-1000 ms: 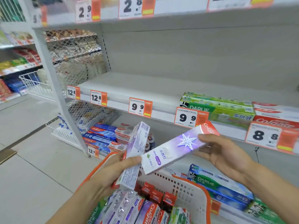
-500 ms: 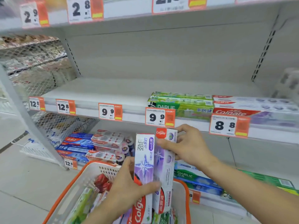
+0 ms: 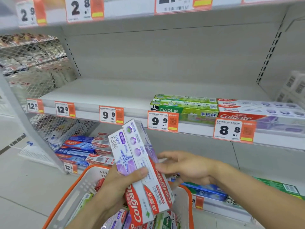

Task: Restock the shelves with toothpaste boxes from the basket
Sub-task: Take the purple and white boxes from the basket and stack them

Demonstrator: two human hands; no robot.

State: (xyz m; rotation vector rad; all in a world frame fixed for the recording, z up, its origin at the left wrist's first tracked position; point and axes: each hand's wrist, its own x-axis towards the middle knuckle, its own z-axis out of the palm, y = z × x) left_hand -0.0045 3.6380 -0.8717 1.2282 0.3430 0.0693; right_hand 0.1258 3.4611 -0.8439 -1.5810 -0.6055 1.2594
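Left hand: the left hand [image 3: 120, 184] grips two purple-and-white Colgate toothpaste boxes [image 3: 140, 169] side by side, thumb curled across their faces; the boxes stand nearly upright, tilted slightly left, above the basket.
Right hand: the right hand [image 3: 184, 167] lies just beside the boxes, its fingertips [image 3: 160, 166] touching the right-hand box's edge; the fingers are relaxed and grip nothing.
Basket: a white plastic basket with an orange rim [image 3: 72, 194] sits low in the centre; more toothpaste cartons [image 3: 118, 219] lie inside, partly hidden by the held boxes.
Middle shelf: the grey metal shelf [image 3: 99, 95] carries stacked green Darlie boxes [image 3: 184, 104] and, touching them on the right, stacked red-and-white Colgate boxes [image 3: 257, 111].
Price tags: orange-and-white price labels [image 3: 162, 121] line the shelf's front edge.
Lower shelf: blue-and-red toothpaste cartons [image 3: 79, 149] are stacked at left.
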